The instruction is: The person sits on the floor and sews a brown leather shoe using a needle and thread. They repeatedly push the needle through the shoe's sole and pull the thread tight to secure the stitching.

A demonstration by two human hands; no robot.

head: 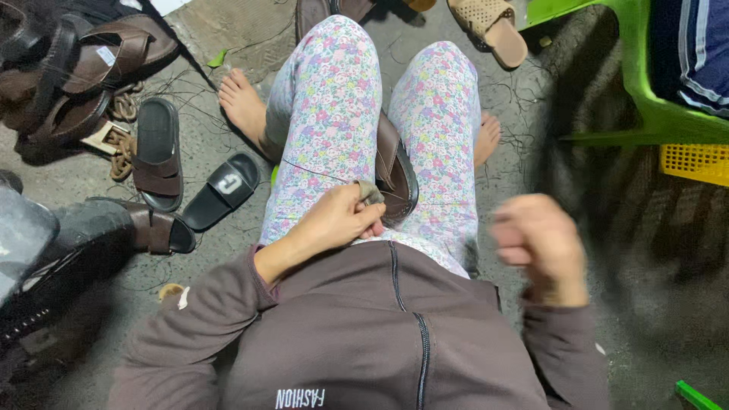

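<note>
One brown sandal (395, 171) is lying wedged between the person's floral-trousered knees (334, 99), and its edge is being worked with a small greyish scrap (370, 191), clamped in the left hand (338, 220). The right hand (539, 247) is hovering blurred and fisted; whether its grip is holding anything I cannot tell. Judging by the sandals (83, 68) heaped on the floor (243, 30), much is remaining.

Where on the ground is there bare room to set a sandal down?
Bare concrete lies right of the right knee, up to the green chair, though thin threads litter it. The left side is crowded: a black slide, brown sandals and a sandal pile.
</note>
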